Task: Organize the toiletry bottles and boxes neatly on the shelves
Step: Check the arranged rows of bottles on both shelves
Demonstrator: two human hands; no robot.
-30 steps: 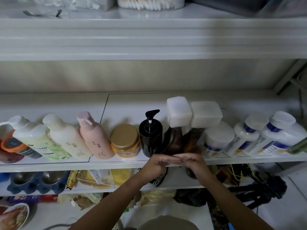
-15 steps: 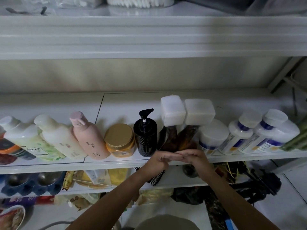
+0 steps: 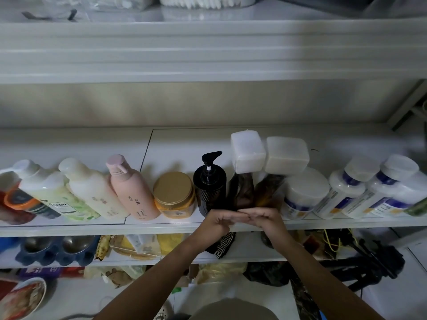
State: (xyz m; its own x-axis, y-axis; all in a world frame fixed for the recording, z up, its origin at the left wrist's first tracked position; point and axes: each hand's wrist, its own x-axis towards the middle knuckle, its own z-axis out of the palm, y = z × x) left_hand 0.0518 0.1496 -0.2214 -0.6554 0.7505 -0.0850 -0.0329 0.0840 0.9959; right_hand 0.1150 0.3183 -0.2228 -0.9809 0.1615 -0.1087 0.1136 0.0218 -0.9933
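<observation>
A row of toiletries stands along the front of the white middle shelf (image 3: 161,224). From the left come cream bottles (image 3: 92,190), a pink bottle (image 3: 131,192), a gold-lidded jar (image 3: 173,192) and a black pump bottle (image 3: 209,185). Two brown bottles with white square caps (image 3: 248,148) (image 3: 286,155) follow, then white tubs with purple labels (image 3: 346,188). My left hand (image 3: 217,221) and my right hand (image 3: 265,219) meet fingertip to fingertip at the shelf's front edge. Both rest against the bases of the two brown bottles, and their fingers hide the bottle bottoms.
Orange and dark containers (image 3: 16,199) crowd the shelf's far left, and a green item (image 3: 418,206) shows at the far right. The upper shelf (image 3: 208,49) overhangs. Lower shelves hold blue cup trays (image 3: 55,250), packets and dark cables (image 3: 369,257).
Both hands stay together at the bases of the brown bottles. Only the view has shifted slightly.
</observation>
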